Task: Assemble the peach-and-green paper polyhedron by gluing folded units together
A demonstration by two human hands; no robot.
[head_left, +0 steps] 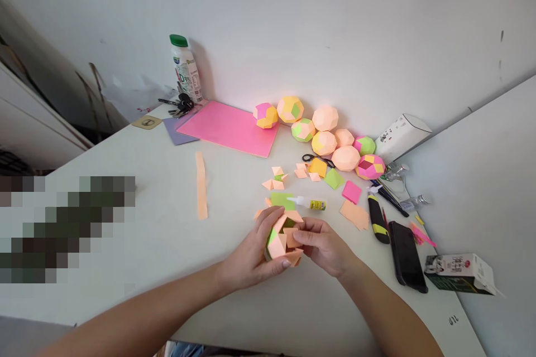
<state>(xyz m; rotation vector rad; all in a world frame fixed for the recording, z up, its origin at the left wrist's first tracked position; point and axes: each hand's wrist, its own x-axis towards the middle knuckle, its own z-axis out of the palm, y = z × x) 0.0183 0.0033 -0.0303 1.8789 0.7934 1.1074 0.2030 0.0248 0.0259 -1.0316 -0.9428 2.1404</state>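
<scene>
A partly built paper ball (282, 239) of peach and green folded pieces sits between both my hands, just above the white table (167, 245). My left hand (253, 254) cups it from the left with the thumb under it. My right hand (320, 245) pinches a peach flap on its right side. Right behind the ball lie a small glue tube (310, 203) and a green paper square (281, 198).
Several finished paper balls (324, 139) lie by the wall, with scissors (316, 158), loose folded pieces (276, 177), a pink sheet (228, 127), a peach strip (201, 185), a bottle (185, 70), keys (181, 105), a phone (407, 255), a knife (378, 218) and a carton (458, 273).
</scene>
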